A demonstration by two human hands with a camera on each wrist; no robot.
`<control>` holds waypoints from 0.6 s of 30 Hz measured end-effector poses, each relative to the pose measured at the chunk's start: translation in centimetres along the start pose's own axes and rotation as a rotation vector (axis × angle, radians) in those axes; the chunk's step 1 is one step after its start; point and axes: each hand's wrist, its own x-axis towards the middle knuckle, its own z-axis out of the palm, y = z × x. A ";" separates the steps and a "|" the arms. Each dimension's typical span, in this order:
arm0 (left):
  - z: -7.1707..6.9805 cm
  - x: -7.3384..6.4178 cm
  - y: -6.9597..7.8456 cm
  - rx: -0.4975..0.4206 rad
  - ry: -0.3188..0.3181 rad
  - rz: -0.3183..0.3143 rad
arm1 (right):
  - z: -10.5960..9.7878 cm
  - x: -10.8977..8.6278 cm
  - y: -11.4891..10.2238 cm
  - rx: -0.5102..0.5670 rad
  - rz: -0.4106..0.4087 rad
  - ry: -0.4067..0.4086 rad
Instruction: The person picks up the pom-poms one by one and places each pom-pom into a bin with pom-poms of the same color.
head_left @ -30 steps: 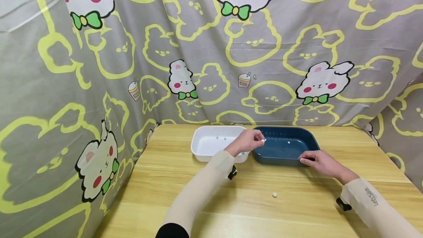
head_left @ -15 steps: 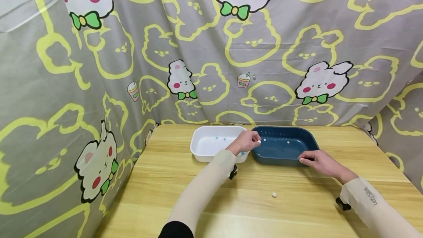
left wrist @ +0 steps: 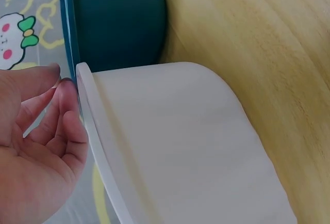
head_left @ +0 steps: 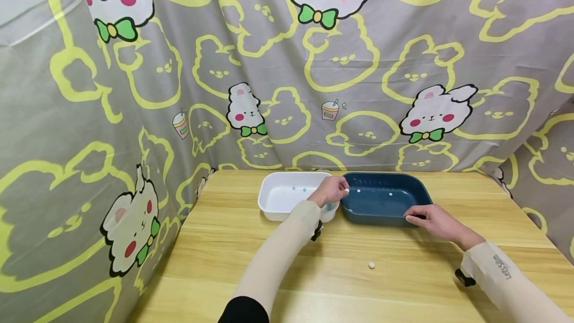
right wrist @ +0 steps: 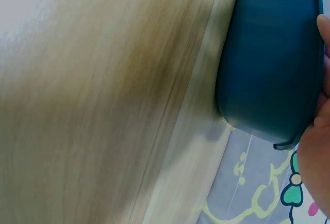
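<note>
In the head view my left hand (head_left: 331, 191) is over the inner rims of two tubs that stand side by side. Thumb and forefinger pinch a small white ball (head_left: 347, 191); the left wrist view hides it behind the fingers. Under that hand is the white tub (head_left: 269, 209), with several small light-blue balls (head_left: 304, 190) inside. The dark blue tub (head_left: 376, 220) holds two white balls (head_left: 390, 194). My right hand (head_left: 441, 221) grips its near right rim, and the right wrist view shows the fingers at the rim edge.
One more white ball (head_left: 371, 265) lies on the wooden table (head_left: 332, 283) in front of the blue tub. A grey curtain (head_left: 278, 64) with cartoon prints hangs behind the tubs and along the left side.
My left hand has drawn back a little to the left, from over the blue tub toward the white tub, still pinching the ball. The right hand has stayed on the rim.
</note>
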 end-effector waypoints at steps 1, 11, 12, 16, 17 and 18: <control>0.0 0.0 0.0 0.003 0.002 -0.005 | 0.0 0.0 0.0 0.000 0.002 0.000; 0.3 0.6 0.2 0.021 -0.023 -0.021 | 0.1 0.0 0.0 -0.001 0.018 -0.009; 0.3 0.7 0.2 0.021 -0.026 -0.025 | 0.1 0.0 0.0 0.001 0.018 -0.007; 0.1 0.9 0.4 0.016 -0.036 -0.042 | 0.1 0.0 0.1 0.002 0.011 -0.004; 0.1 0.9 0.5 0.015 -0.035 -0.042 | 0.1 0.0 0.1 0.002 0.008 -0.002; 0.1 0.9 0.5 0.017 -0.034 -0.040 | 0.1 0.0 0.1 0.000 0.006 -0.001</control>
